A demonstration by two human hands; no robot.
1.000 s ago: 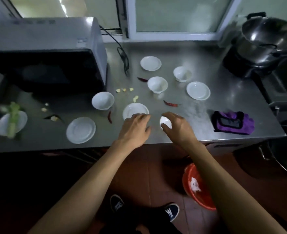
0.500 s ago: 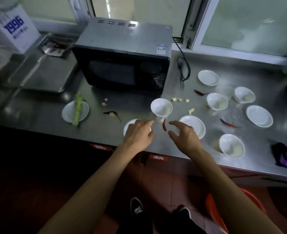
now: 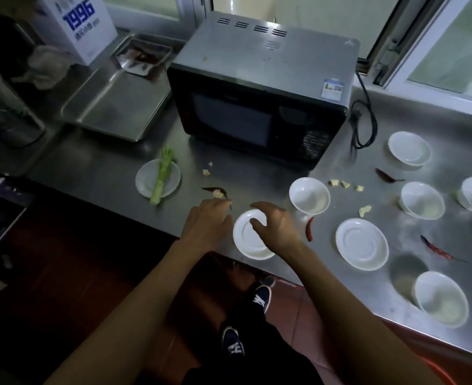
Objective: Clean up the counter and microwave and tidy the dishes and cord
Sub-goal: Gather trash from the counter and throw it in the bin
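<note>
- Your left hand [image 3: 207, 223] sits at the lower centre of the frame, palm down over the front edge of the steel surface [image 3: 257, 176], fingers loosely curled and holding nothing; its fingertips lie just beside a dark dried chilli [image 3: 214, 191] with a pale food scrap on it.
- Your right hand [image 3: 277, 227] hovers over the right part of a white saucer [image 3: 247, 240], fingers spread and bent, clasping nothing that you can see.
- A white bowl [image 3: 309, 195] stands just up and right of that hand, with a red chilli [image 3: 309, 232] below it.
- The microwave [image 3: 259, 90] fills the upper centre, door closed; its black cord [image 3: 363, 118] lies looped on the surface at its right side.
- At centre left, a small plate [image 3: 146, 177] carries a green celery stalk [image 3: 162, 176].
- More white saucers and bowls, pale scraps and two further chillies are scattered across the right half of the frame.
- A steel tray [image 3: 115, 107] lies to the left of the microwave.
</note>
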